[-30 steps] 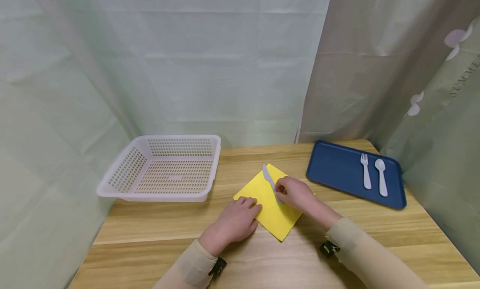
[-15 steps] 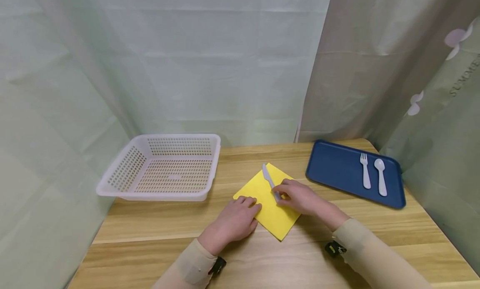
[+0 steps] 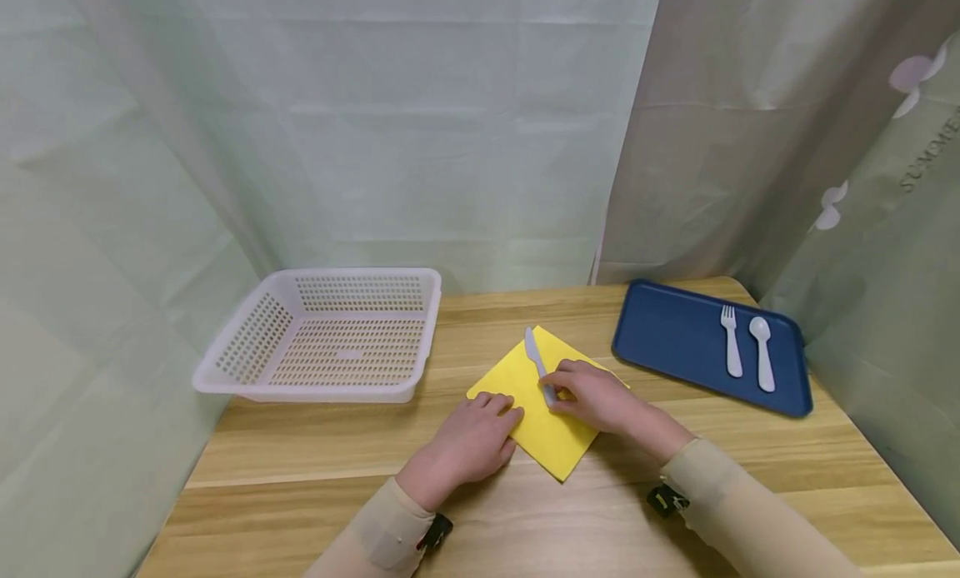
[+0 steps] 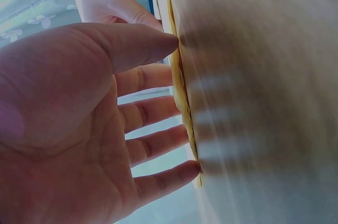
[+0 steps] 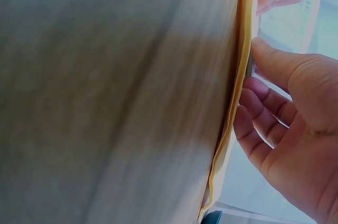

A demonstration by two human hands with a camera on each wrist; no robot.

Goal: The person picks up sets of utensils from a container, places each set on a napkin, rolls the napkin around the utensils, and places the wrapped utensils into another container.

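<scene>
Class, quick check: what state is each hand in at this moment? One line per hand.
Left hand: open, fingers resting on the yellow napkin.
Right hand: closed, pinching the knife by its handle.

Left hand (image 3: pixel 468 440) spread; right hand (image 3: pixel 597 397) pinching.

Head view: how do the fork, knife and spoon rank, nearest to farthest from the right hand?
1. Knife: pinched by the right hand, on the yellow napkin.
2. Fork: rightward, on the blue tray.
3. Spoon: same tray, right of the fork.
</scene>
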